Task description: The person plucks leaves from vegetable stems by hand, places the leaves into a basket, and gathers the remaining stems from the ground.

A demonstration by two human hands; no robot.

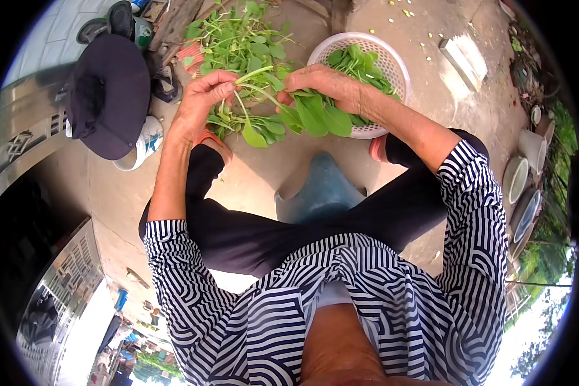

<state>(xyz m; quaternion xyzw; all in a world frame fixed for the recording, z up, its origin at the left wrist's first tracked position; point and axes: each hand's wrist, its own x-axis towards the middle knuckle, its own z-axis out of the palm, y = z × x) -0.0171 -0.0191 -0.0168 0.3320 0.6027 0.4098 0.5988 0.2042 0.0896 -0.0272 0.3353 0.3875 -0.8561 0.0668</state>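
My left hand [206, 96] is closed, thumb against fingers, on the pale stem end of a leafy green plant [254, 77]. Opposite it, my right hand [321, 83] is closed around leafy greens [318, 114], whose broad leaves hang below the fingers. Its fingertips are partly hidden by the leaves. A heap of leafy greens [238, 38] lies on the ground beyond and below my left hand. Behind my right wrist stands a pale round basket [392, 55] with holes in its wall, and picked leaves [360, 63] lie inside it.
Below me is a blue plastic stool [321, 186]. At the left, a dark wide-brimmed hat [112, 96] rests over a white bucket [149, 138]. A pale block [463, 61] lies on the ground at the upper right. Several basins [516, 179] line the right side.
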